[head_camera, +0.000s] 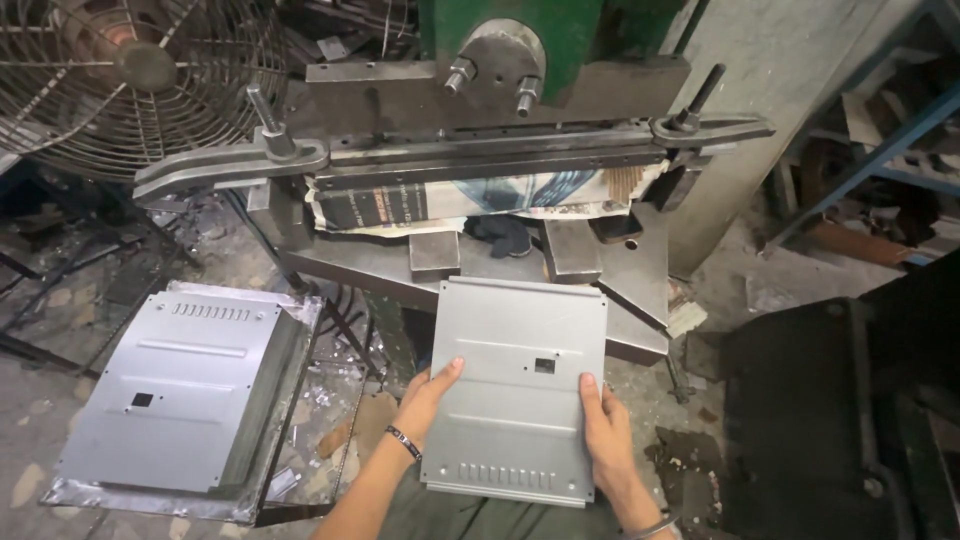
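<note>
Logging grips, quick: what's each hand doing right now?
Left hand: closed on the left edge of the grey metal sheet.
Right hand: closed on the sheet's right edge.

1. The scene was dimly and unevenly lit, with soft light falling from above and slightly to the left.
2. The grey metal panel (520, 385) held in both hands was the brightest area, with a dull sheen and no harsh glare.
3. The stack of panels (175, 385) at the left caught similar flat light.
4. The right side and the space under the press (500, 150) sank into deep shadow, losing detail.
5. The fan (140, 80) and frame corners bent outward with wide-angle distortion.
6. Focus was fairly sharp centrally, softer and grainy at the edges.
</note>
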